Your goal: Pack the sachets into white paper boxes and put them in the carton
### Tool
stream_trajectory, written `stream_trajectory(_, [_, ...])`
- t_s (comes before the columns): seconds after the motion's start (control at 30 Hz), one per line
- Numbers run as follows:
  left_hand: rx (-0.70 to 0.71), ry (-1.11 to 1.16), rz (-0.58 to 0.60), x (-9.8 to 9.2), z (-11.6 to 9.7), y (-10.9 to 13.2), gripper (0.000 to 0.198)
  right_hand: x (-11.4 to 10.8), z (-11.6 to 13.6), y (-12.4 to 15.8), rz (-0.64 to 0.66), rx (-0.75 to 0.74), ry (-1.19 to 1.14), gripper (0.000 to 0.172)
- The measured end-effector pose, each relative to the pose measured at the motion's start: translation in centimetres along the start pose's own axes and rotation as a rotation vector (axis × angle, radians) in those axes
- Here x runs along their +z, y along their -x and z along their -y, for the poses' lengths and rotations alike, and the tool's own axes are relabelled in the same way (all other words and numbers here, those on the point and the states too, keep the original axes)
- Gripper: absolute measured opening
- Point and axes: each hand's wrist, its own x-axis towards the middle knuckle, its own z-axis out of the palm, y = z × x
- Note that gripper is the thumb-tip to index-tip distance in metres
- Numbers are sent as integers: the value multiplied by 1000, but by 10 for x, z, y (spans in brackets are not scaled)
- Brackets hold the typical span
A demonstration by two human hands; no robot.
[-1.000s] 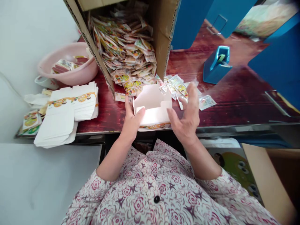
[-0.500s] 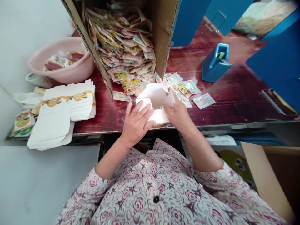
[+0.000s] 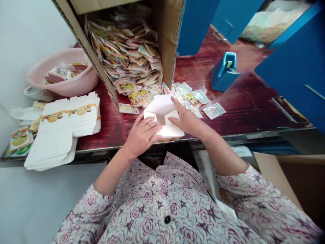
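Note:
A small white cardboard box [image 3: 162,102] stands at the table's front edge, its top flaps raised and spread around the opening. Printed colour shows low on its front. My left hand [image 3: 142,136] grips the left side, fingers across the left flap and thumb along the front. On the right side, my right hand [image 3: 189,121] holds the box, thumb at the inner edge and fingers reaching toward the back flap. Just behind the box lie loose printed sachets [image 3: 191,98], and a large carton [image 3: 169,44] on its side holds a heap of sachets [image 3: 132,51].
On the left are a stack of flat white box blanks [image 3: 57,132] and a pink basin [image 3: 73,84] with packets inside. A blue tape dispenser [image 3: 220,79] and blue metal stands [image 3: 291,64] occupy the right. An open brown carton [image 3: 276,183] sits below the table edge at right.
My right hand has moved from the right flap's front to the box's right side, its fingers now extended toward the back. The right flap sits lower. The whole view has shifted slightly.

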Motion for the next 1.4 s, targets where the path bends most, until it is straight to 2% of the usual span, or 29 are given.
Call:
stream_trajectory(0.1, [1,-21,-37,4,3,3,33,1,7,1,-45,-89,-11,75])
stream_trajectory(0.2, [-20,21,-144,12,4,7,46,0,16,6,-54,-120,-235,45])
stream_trajectory(0.23, [-35,42,-203,15,5,8,55,-1,19,7,-58,-100,-321,40])
stream_trajectory(0.33, [-126,132,-354,22,6,10,96,-7,25,3,-50,-10,-421,54])
stream_trajectory(0.4, [-228,282,-331,24,7,9,111,-12,25,-5,19,3,-355,46])
stream_trajectory(0.5, [-342,516,-219,24,10,5,116,-19,23,-19,193,-70,-193,30])
stream_trajectory(0.6, [-355,559,-222,23,12,2,122,-19,22,-27,255,-135,-26,37])
stream_trajectory(0.77, [-324,536,-213,21,11,2,123,-7,25,-24,179,-107,286,49])
stream_trajectory(0.83, [-318,507,-200,21,12,3,124,-5,24,-23,155,-120,326,52])
stream_trajectory(0.97, [-301,485,-196,23,19,4,126,-8,16,-22,136,-195,127,51])
stream_trajectory(1.07, [-283,495,-213,26,25,5,129,-8,12,-21,134,-169,37,46])
stream_trajectory(1.13, [-278,504,-240,26,27,6,131,-8,11,-18,90,-138,-32,41])
stream_trajectory(1.2, [-275,550,-329,22,25,8,126,-12,8,-12,-56,-83,-166,37])
stream_trajectory(1.3, [-278,752,-576,10,11,8,104,-22,-2,3,-294,34,-389,36])
stream_trajectory(1.33, [-286,834,-646,6,4,6,96,-24,-5,10,-305,60,-452,36])
stream_trajectory(1.4, [-310,968,-727,1,-12,2,86,-23,-8,23,-185,75,-565,43])
